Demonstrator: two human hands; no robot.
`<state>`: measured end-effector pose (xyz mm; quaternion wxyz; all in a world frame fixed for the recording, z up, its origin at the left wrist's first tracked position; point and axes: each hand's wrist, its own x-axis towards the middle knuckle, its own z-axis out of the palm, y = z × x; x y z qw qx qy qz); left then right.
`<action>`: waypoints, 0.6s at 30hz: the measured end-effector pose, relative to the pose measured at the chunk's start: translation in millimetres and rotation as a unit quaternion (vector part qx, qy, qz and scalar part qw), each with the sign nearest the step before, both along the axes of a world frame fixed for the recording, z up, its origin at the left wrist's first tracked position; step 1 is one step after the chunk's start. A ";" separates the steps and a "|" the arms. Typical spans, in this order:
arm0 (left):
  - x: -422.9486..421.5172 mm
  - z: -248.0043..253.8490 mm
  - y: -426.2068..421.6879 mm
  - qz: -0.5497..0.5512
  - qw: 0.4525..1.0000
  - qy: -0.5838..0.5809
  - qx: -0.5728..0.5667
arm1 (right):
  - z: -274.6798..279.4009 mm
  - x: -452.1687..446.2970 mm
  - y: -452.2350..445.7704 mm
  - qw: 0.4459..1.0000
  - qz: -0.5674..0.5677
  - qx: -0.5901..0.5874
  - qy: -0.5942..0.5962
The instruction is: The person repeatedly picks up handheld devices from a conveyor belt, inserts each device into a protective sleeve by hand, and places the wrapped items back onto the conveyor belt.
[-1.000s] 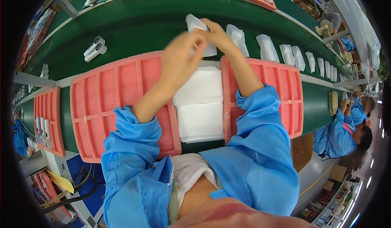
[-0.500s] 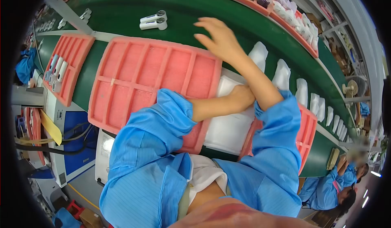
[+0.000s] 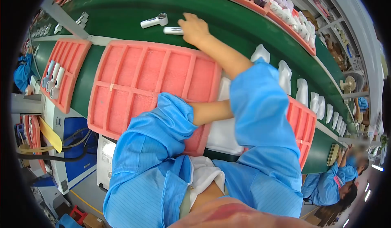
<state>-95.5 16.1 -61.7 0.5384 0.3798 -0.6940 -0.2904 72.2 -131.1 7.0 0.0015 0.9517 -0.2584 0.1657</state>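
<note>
My right hand [image 3: 195,29] reaches across to the green bench, its fingers closed around the head end of a white handheld device [image 3: 172,31]. The device's handle points left out of my grip; its head is hidden. A second white handheld device [image 3: 154,21] with a round, ring-like head lies just to the left. My left forearm [image 3: 214,110] stretches right over a stack of white foam pouches [image 3: 222,138]. The right sleeve covers my left hand, so its fingers are hidden.
A pink compartment tray [image 3: 159,71] lies before me, with another pink tray [image 3: 61,91] holding several devices at left. Wrapped white items [image 3: 284,76] stand in a row at right. Trays of wrapped items [image 3: 285,14] line the far edge. Co-workers [image 3: 326,187] sit at lower right.
My right hand has moved left and taken hold of one of the two white devices, shifting it right, away from the other. The right sleeve now hides my left hand.
</note>
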 end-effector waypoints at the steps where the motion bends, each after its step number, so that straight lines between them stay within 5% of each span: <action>1: -3.4 3.1 -7.6 0.008 1.000 -0.022 0.013 | 11.1 -22.4 -4.4 0.997 -0.028 0.051 0.058; 2: -5.5 5.8 -10.0 0.019 0.999 -0.041 0.030 | 19.4 -46.6 -8.3 0.986 -0.057 0.103 0.115; 5: 7.3 50.8 -4.9 0.002 0.908 -0.401 0.119 | 27.4 -101.7 -51.7 0.931 -0.075 0.304 0.187; 7: 13.0 51.8 -9.6 -0.022 0.935 -0.324 0.142 | 50.5 -161.4 -37.5 0.787 -0.094 0.607 -0.059; 12: 30.5 54.3 -28.3 -0.050 0.974 -0.144 0.165 | 91.8 -257.8 2.3 0.738 -0.035 0.601 -0.306; 18: 56.2 102.8 -39.8 0.027 0.984 -0.026 0.175 | 76.5 -333.3 6.7 0.673 -0.002 0.619 -0.406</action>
